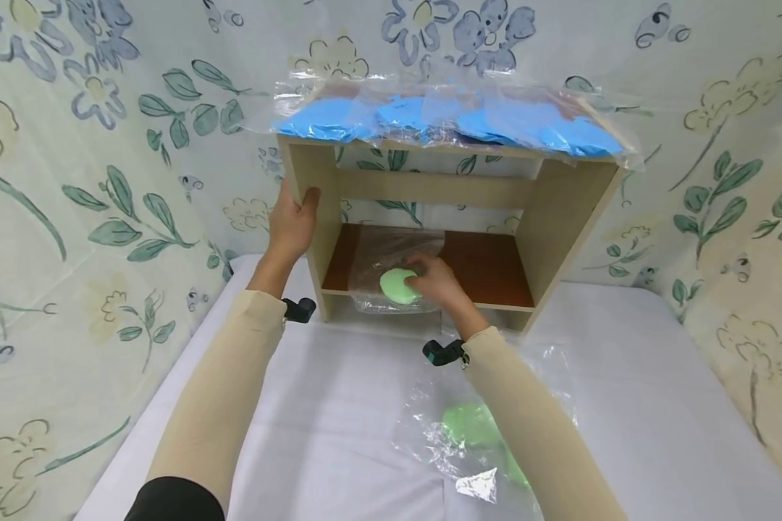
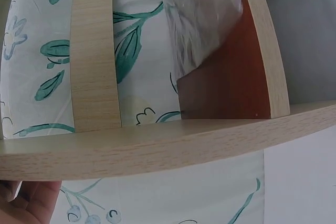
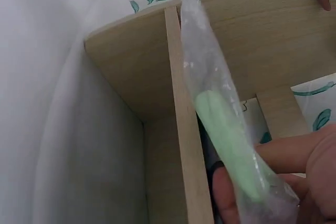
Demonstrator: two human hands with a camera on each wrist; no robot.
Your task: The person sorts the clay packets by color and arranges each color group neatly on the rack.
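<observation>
A small wooden shelf unit stands on the white-covered table, with a reddish-brown lower board. My left hand grips its left side panel, thumb on the inner side; in the left wrist view only part of this hand shows past the panel. Over the lower board, my right hand pinches a clear plastic bag holding a flat, round, light green piece. The right wrist view has the thumb on one face of the bag and fingers on the other, with the green piece between.
Several clear bags of blue pieces lie along the unit's top board. Another clear bag with green pieces lies on the table under my right forearm. Flower-patterned cloth hangs behind and at the sides.
</observation>
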